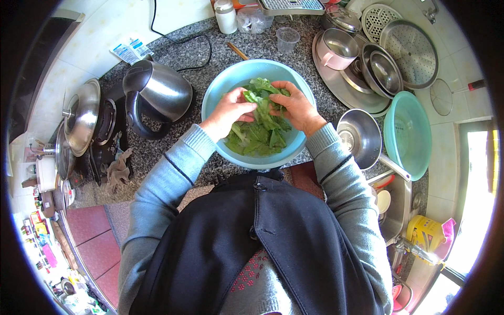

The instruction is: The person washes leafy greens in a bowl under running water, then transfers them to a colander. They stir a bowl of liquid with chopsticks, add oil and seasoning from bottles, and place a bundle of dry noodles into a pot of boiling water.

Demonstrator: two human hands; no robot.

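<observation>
A light blue plastic basin (pixel 215 87) stands on the speckled granite counter in front of me. Leafy greens (pixel 252 142) lie in its lower part, seemingly in water. Over the basin, my left hand (pixel 233 109) pinches a pale green stem end between thumb and fingers. Opposite it, my right hand (pixel 294 103) grips leaves of the same raised bunch (pixel 260 98). The right fingertips are partly hidden by leaves. Both grey sleeves reach to the wrists, close to the basin's near rim.
Left of the basin stands a steel electric kettle (pixel 167 92). To the right are a steel saucepan (pixel 360 138), a green basin (pixel 409 134) and a pink-handled pot (pixel 339 49). Behind are a wooden stick (pixel 238 51) and a clear plastic cup (pixel 288 40). A sink (pixel 399 208) lies at lower right.
</observation>
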